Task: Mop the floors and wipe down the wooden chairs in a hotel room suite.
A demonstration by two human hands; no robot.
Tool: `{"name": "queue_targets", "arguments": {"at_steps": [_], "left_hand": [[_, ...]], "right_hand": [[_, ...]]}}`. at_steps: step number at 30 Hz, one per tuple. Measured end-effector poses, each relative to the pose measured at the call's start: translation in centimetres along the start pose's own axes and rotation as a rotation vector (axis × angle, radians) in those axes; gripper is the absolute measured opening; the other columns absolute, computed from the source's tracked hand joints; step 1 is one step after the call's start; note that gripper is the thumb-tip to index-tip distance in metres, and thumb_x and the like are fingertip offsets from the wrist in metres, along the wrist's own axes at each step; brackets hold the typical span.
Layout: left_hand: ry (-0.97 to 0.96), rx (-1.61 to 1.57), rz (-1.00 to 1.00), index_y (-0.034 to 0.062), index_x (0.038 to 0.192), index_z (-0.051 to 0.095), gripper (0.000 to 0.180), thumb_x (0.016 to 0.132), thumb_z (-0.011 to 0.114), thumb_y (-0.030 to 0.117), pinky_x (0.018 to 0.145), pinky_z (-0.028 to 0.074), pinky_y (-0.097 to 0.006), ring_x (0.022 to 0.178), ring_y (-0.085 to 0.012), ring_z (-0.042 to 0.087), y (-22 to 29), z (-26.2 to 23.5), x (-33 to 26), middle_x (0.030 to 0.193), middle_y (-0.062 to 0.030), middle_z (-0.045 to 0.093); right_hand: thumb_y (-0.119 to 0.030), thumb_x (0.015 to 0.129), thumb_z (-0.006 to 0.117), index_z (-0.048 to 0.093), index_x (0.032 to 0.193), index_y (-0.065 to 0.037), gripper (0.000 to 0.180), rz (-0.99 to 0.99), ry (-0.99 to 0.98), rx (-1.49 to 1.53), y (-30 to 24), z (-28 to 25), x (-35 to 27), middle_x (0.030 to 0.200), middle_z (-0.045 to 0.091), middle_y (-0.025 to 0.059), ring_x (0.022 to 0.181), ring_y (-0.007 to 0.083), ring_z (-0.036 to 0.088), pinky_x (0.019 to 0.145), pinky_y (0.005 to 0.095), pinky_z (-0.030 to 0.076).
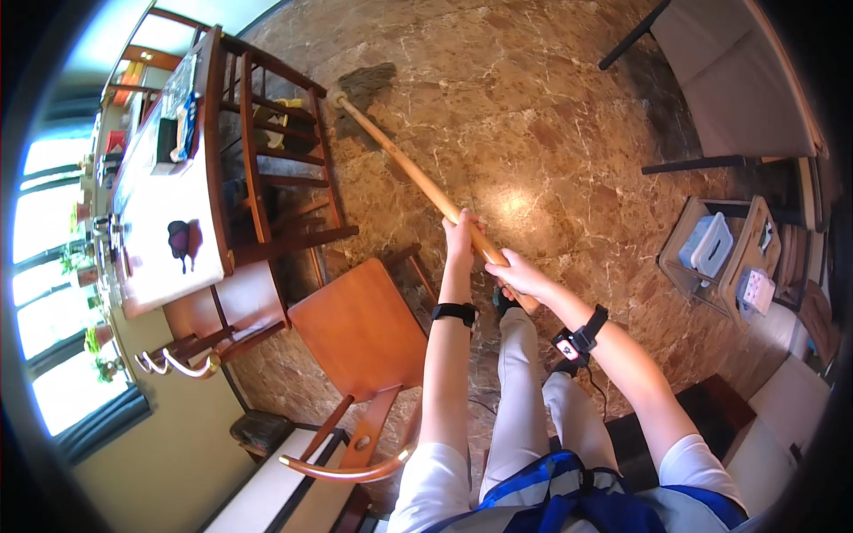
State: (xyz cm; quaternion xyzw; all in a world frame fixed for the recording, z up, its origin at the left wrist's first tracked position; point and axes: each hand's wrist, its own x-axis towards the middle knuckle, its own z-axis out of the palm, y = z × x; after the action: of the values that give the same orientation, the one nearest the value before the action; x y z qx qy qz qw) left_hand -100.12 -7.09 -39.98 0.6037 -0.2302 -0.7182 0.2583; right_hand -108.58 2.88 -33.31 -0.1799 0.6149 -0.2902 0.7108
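While gripping a wooden-handled mop (418,174), has both hands clamped on the handle (391,147): left hand (459,238) further down toward the mop head (366,83), right hand (522,274) near the butt end, well short of crossing. Extends forward and leftward from the body, with the dark mop head down on the floor (542,89), right by the slatted wooden chair (306,160). Cannot tell touching from apart there.

Could snag or knock that chair if swung left, given so little room. Might hit the brown-seated chair (360,315) on a wide sweep toward the body. Could jab a leg or the dark shoe (506,302) with the butt end if pulled straight back. Might also tangle in the loose cable (606,404) below the right wrist device (573,343). Possible slip too, if wet; cannot judge dampness beside the mop head, only darker tone.

Underfoot, brown marbled flooring with pale veins and a bright glare patch (515,204). To the left, white-topped table (147,218), bright windows (58,222) beyond. To the right, small shelf unit (742,266) holding a plastic box (708,244); further up, grey upholstered chair (724,84).
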Motion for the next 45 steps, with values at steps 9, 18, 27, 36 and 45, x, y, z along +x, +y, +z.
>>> {"name": "queue_targets", "arguments": {"at_steps": [9, 18, 27, 36, 45], "left_hand": [[0.013, 0.007, -0.005, 0.013, 0.119, 0.011, 0.064, 0.073, 0.056, 0.013, 0.052, 0.047, -0.031, 0.07, -0.0176, 0.053, -4.4, 2.9, -3.2, 0.09, -0.0102, 0.044], [-0.202, 0.044, -0.361, 0.0021, 0.093, 0.043, 0.025, 0.076, 0.05, 0.02, 0.043, 0.04, -0.027, 0.052, -0.0163, 0.049, -19.9, 5.7, -10.5, 0.071, -0.0096, 0.055], [-0.118, 0.309, -0.569, 0.0076, 0.073, 0.048, 0.037, 0.073, 0.048, 0.044, 0.029, 0.034, -0.026, 0.034, -0.0161, 0.041, -43.5, 9.5, -29.6, 0.06, -0.0126, 0.055], [-0.269, 0.731, -1.324, 0.0059, 0.081, 0.043, 0.011, 0.076, 0.046, 0.016, 0.045, 0.042, -0.037, 0.055, -0.0224, 0.054, -58.1, 14.5, -47.6, 0.066, -0.008, 0.052], [-0.471, 0.142, -1.087, 0.0035, 0.071, 0.046, 0.013, 0.075, 0.05, 0.015, 0.052, 0.045, -0.037, 0.054, -0.0222, 0.051, -52.7, 18.2, -37.1, 0.061, -0.0097, 0.051]], "right_hand": [[-0.02, 0.079, 0.049, 0.035, 0.095, -0.001, 0.029, 0.109, -0.054, 0.2, 4.8, -4.3, -11.4, 0.057, 0.042, 0.0004, 0.039, 0.008, 0.042, 0.035, 0.0207, 0.037], [-0.021, 0.079, 0.049, 0.036, 0.096, -0.005, 0.026, 0.138, -0.116, 0.396, 20.9, -10.6, -36.1, 0.059, 0.045, 0.0001, 0.045, 0.0059, 0.044, 0.038, 0.0189, 0.034], [-0.008, 0.072, 0.055, 0.031, 0.108, -0.005, 0.044, 0.494, -0.092, 0.778, 34.3, -13.8, -64.0, 0.057, 0.042, 0.0013, 0.044, 0.0071, 0.042, 0.04, 0.019, 0.034], [0.003, 0.064, 0.057, 0.042, 0.095, -0.009, 0.037, 0.849, 0.396, 0.626, 41.5, -9.1, -81.5, 0.058, 0.044, 0.0019, 0.044, 0.0102, 0.045, 0.04, 0.0211, 0.038], [-0.008, 0.064, 0.058, 0.043, 0.094, -0.006, 0.034, 0.55, 0.545, -0.411, 34.0, -12.2, -71.9, 0.063, 0.054, 0.0178, 0.055, 0.031, 0.056, 0.048, 0.0342, 0.043]]}}
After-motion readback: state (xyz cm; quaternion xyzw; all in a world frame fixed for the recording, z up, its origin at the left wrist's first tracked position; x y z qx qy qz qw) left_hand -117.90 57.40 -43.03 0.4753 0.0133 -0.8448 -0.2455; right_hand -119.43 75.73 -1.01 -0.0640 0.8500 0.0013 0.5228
